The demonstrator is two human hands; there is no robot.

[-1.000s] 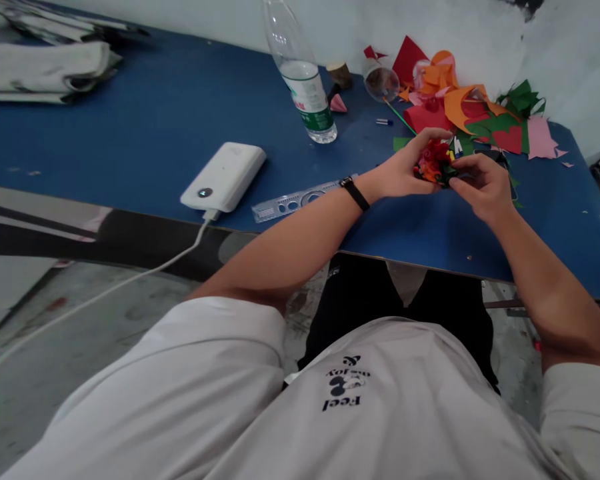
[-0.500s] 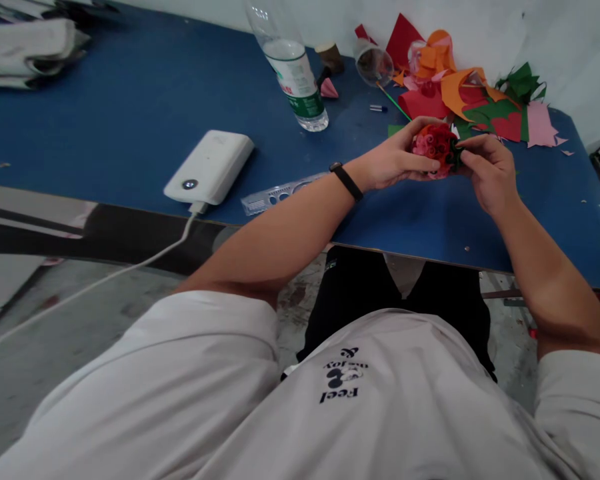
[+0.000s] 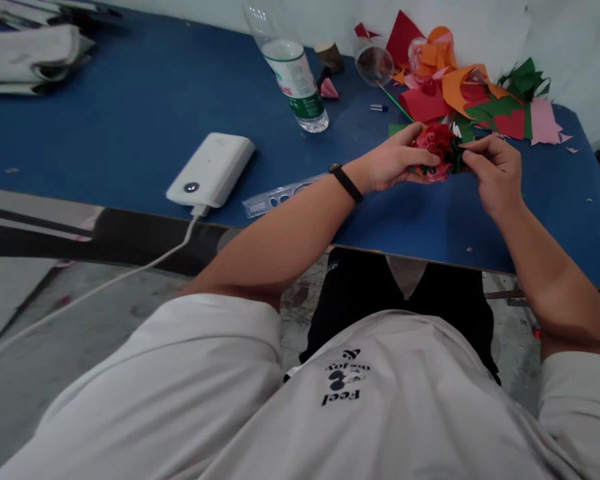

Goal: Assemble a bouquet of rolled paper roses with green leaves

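A ball-shaped bunch of curled paper flowers [image 3: 436,148], red, pink and orange with dark green curls on its right side, is held over the blue table. My left hand [image 3: 399,160] wraps round its left side, thumb across the front. At the green edge, my right hand [image 3: 495,170] has thumb and index finger pinched together. Whether those fingertips grip a green curl or a separate small piece is too small to tell. A black band circles my left wrist.
Coloured paper scraps [image 3: 480,100] and a tipped clear cup [image 3: 374,63] lie behind my hands. Leftward are a water bottle [image 3: 295,87], a pink paper cone [image 3: 329,88], a clear ruler [image 3: 275,199] and a white power bank [image 3: 211,170] with a cable running off the blue table [image 3: 130,113].
The flower bunch has turned slightly in my left hand, showing more pink in front. My right hand has shifted a little to the right, fingers still pinched.
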